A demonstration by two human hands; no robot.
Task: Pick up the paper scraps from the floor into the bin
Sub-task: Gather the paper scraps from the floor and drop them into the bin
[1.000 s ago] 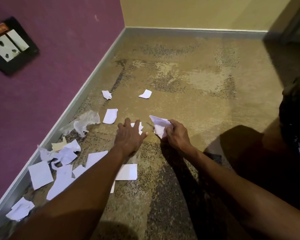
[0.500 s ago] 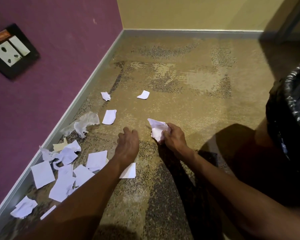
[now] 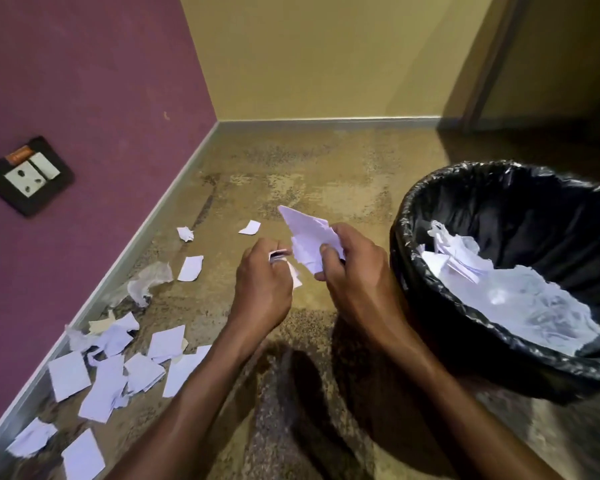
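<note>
- Both hands up off the floor, close together, just left of the bin.
- Right hand curled tight round a bunch of white paper, with the pointy end sticking up and away.
- Left hand curled too, pinching a small scrap at the fingertips, with another bit of white peeking out under it.
- Held bunch very near the bin rim, but not over the hole yet.
- Bin lined with a black bag and already holding a heap of white paper inside.
- Lots more scraps on the floor, piled by the purple wall, down and left of the left hand.
- A few lone bits farther off: one small piece by the wall edge, one just past the hands, one crumpled bit near the corner line.
- A thin see-through wrapper lying by the wall too.
- Paper probably very light, thin and bendy. Easy to crush, easy to drop or blow away.
- Flat pieces likely hard to lift from a smooth floor. Best to catch an edge or a corner, or scrunch a few together.
- Next job, most likely: move both hands over the bin and let go.
</note>
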